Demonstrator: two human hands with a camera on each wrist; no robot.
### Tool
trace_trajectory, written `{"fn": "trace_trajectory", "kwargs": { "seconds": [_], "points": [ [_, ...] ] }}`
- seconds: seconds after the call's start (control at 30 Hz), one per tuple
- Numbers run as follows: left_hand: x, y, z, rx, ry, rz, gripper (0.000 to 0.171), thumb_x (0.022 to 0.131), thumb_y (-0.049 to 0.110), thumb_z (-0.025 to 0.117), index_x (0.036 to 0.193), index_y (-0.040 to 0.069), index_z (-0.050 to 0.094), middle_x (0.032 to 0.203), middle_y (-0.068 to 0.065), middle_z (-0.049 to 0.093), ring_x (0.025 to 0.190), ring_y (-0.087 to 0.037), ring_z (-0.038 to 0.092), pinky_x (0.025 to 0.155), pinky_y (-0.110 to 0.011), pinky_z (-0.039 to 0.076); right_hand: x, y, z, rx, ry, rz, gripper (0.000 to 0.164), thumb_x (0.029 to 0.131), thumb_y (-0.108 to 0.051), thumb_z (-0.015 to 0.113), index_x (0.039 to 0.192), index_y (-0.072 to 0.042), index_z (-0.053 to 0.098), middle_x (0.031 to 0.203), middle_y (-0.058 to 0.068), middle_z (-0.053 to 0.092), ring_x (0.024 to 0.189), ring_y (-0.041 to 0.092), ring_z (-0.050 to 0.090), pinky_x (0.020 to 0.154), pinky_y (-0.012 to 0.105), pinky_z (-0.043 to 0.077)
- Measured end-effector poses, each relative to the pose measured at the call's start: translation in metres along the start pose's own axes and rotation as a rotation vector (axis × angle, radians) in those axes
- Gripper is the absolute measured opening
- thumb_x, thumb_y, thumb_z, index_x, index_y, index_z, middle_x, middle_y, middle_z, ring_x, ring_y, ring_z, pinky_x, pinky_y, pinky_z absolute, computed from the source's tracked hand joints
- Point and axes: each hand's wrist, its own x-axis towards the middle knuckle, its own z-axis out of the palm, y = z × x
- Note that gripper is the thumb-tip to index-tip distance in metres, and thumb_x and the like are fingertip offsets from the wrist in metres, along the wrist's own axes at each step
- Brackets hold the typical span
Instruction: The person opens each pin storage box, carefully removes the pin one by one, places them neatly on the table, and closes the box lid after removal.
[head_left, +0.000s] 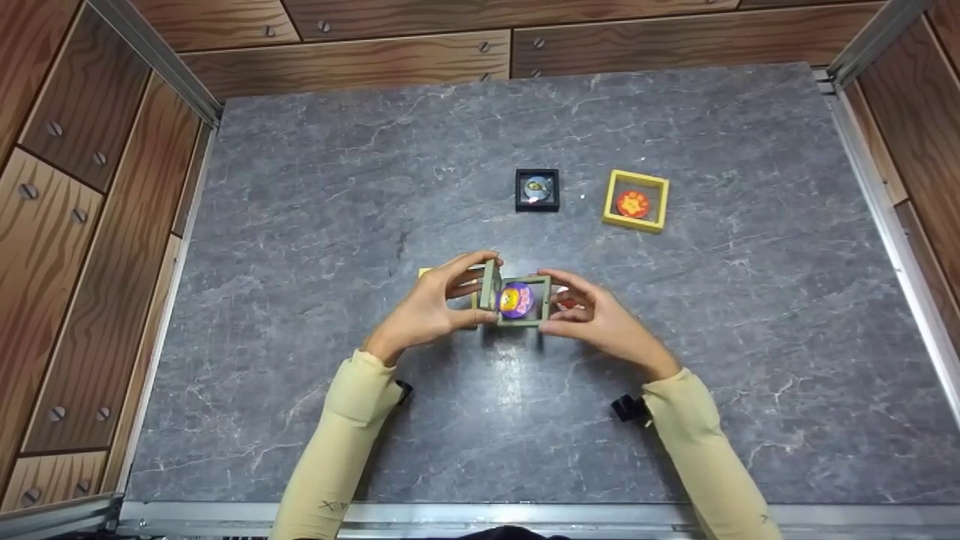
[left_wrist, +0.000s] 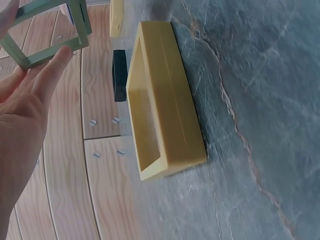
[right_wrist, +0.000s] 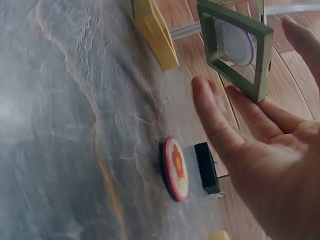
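Note:
Over the middle of the table, both hands hold a small green display frame (head_left: 546, 301), its two hinged halves spread apart. A purple round badge (head_left: 517, 300) with a yellow figure lies against the clear film of the right half. My left hand (head_left: 431, 304) grips the upright left half between thumb and fingers. At the right edge, my right hand (head_left: 600, 322) pinches the frame by its corners. Below the left hand a yellow frame (left_wrist: 172, 100) lies on the table, mostly hidden in the head view. A red-rimmed round badge (right_wrist: 176, 170) rests on the table under the right hand.
Farther back lie a black frame (head_left: 537, 208) with a round blue-grey badge and, to its right, a yellow frame (head_left: 636, 178) holding a red badge (head_left: 632, 203). Wood-patterned walls (head_left: 397, 64) border the grey marbled table (head_left: 337, 187).

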Motion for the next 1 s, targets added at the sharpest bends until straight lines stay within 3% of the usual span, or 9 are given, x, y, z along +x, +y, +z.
{"fn": "trace_trajectory", "kwargs": {
  "seconds": [0.13,0.33,0.53,0.77,1.0],
  "points": [
    [0.0009,0.0003,-0.0007,0.01,-0.004,-0.005,0.083,0.077,0.008,0.082,0.147,0.026,0.042,0.145,-0.002,0.049,0.132,-0.024,0.054,0.108,-0.023,0.046,-0.0004,-0.0048,0.0029,-0.119,0.018,0.029,0.087,0.074,-0.032,0.085,0.149,-0.027,0.041,0.132,0.01,0.055,0.107,0.029,0.066,0.096,0.037,0.057],
    [0.0017,0.0012,-0.0023,0.068,-0.002,0.009,0.082,0.076,0.017,0.084,0.146,0.026,0.043,0.144,0.0,0.05,0.129,-0.027,0.056,0.109,-0.032,0.047,0.0023,-0.0038,0.0024,-0.272,0.052,0.016,0.084,0.073,-0.044,0.083,0.146,-0.034,0.043,0.12,0.011,0.064,0.101,0.025,0.071,0.093,0.039,0.058],
    [0.001,-0.0008,-0.0036,0.176,0.025,0.024,0.081,0.075,0.023,0.085,0.144,0.037,0.044,0.142,0.009,0.052,0.115,-0.021,0.061,0.103,-0.04,0.052,0.0037,-0.0032,0.002,-0.45,0.077,-0.023,0.081,0.075,-0.052,0.079,0.146,-0.036,0.043,0.131,0.007,0.06,0.111,0.025,0.064,0.097,0.045,0.055],
    [0.0005,-0.0041,-0.0025,0.116,0.043,0.046,0.083,0.073,0.018,0.086,0.144,0.027,0.045,0.141,0.002,0.052,0.126,-0.023,0.056,0.109,-0.032,0.048,0.0041,-0.0017,0.0002,-0.549,0.108,-0.05,0.08,0.074,-0.054,0.079,0.145,-0.042,0.043,0.143,0.003,0.047,0.134,0.024,0.039,0.109,0.061,0.039],
    [0.0004,-0.0074,-0.0013,0.05,0.078,0.062,0.082,0.07,0.005,0.086,0.141,0.018,0.048,0.141,-0.01,0.053,0.132,-0.027,0.052,0.115,-0.033,0.042,0.0067,0.0038,-0.0039,-0.6,0.103,-0.071,0.082,0.076,-0.056,0.077,0.147,-0.04,0.041,0.148,-0.003,0.048,0.141,0.024,0.031,0.112,0.064,0.034]
  ]
}}
